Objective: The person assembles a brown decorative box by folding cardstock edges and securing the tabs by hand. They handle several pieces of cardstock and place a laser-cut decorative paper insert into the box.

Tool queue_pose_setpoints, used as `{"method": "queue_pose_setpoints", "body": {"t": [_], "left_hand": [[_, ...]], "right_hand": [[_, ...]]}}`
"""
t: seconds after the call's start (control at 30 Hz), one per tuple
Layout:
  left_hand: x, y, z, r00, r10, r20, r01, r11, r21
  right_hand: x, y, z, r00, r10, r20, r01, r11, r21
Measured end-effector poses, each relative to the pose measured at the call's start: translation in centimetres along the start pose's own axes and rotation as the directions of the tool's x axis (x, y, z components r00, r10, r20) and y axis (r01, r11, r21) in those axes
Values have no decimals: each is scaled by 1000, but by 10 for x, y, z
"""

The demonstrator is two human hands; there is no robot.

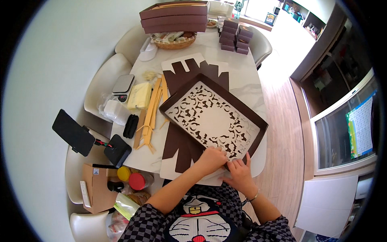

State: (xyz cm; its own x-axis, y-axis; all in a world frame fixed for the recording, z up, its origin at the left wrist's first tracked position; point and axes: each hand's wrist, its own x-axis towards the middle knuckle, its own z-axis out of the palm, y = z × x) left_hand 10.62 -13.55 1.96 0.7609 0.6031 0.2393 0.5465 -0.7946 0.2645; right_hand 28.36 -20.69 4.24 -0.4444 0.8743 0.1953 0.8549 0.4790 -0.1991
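A shallow dark brown cardboard box tray [250, 109] lies tilted on the table, turned at an angle. Inside it rests a pale panel [213, 121] with scroll-shaped cut-outs round a plain oval middle, the dark base showing through the gaps. My left hand [215, 157] is closed over the tray's near wall, its fingertips at the panel's edge. Close beside it, my right hand [240, 171] grips the tray's near corner, with the fingers partly reaching inside. Beneath the tray lie flat brown and white cardboard blanks [177, 149] with notched flaps.
Left of the tray lie long yellowish strips [151, 111], a yellow stack of wrapped sheets [140, 96], a kitchen scale [123, 84] and a black phone on a stand [73, 132]. Stacked brown trays [173, 18] over a wicker basket [173, 43] and small boxes [236, 36] stand at the far end.
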Motion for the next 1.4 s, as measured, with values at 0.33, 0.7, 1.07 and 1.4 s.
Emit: {"method": "queue_pose_setpoints", "body": {"t": [0.33, 0.7, 1.07, 1.4], "left_hand": [[-14, -27, -43, 906, -357, 228, 357, 933, 42], [-28, -19, -5, 923, -342, 177, 346, 938, 11], [-61, -31, -47, 937, -348, 26, 343, 933, 104], [-69, -34, -42, 932, -328, -156, 306, 940, -152]], "right_hand": [[-10, 84, -47, 982, 167, -82, -174, 981, -86], [23, 48, 11, 988, 100, 115, -103, 995, 17], [27, 79, 3, 984, 158, 79, -144, 977, -159], [56, -21, 39, 992, -28, -125, 18, 997, -76]]}}
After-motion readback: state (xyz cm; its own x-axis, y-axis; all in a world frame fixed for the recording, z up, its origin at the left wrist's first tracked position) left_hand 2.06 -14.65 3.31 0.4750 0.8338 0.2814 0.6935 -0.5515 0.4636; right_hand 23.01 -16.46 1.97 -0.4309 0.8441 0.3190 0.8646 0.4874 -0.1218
